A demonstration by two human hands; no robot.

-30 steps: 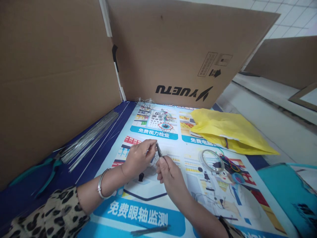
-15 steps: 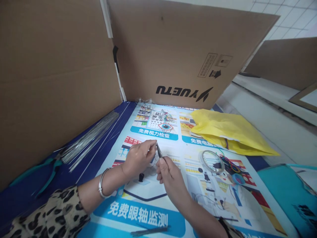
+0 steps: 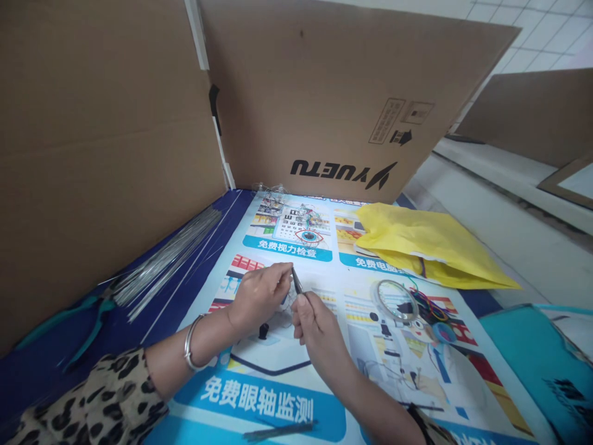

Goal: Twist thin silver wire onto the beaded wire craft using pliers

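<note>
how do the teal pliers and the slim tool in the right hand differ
The pliers lie on the blue surface, while the slim tool is held in the right hand. The pliers show spread teal handles; the slim tool shows narrow grey metal. Both are hand tools.

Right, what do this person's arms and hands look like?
The left sleeve is beige with dark leopard spots, and a silver bracelet is on that wrist. Of the right sleeve, only a dark-patterned edge shows. Left hand and right hand are ungloved.

Smooth metal tool [image 3: 297, 283], shiny metal wires [image 3: 169, 261], matt cardboard panel [image 3: 333, 93]
</note>
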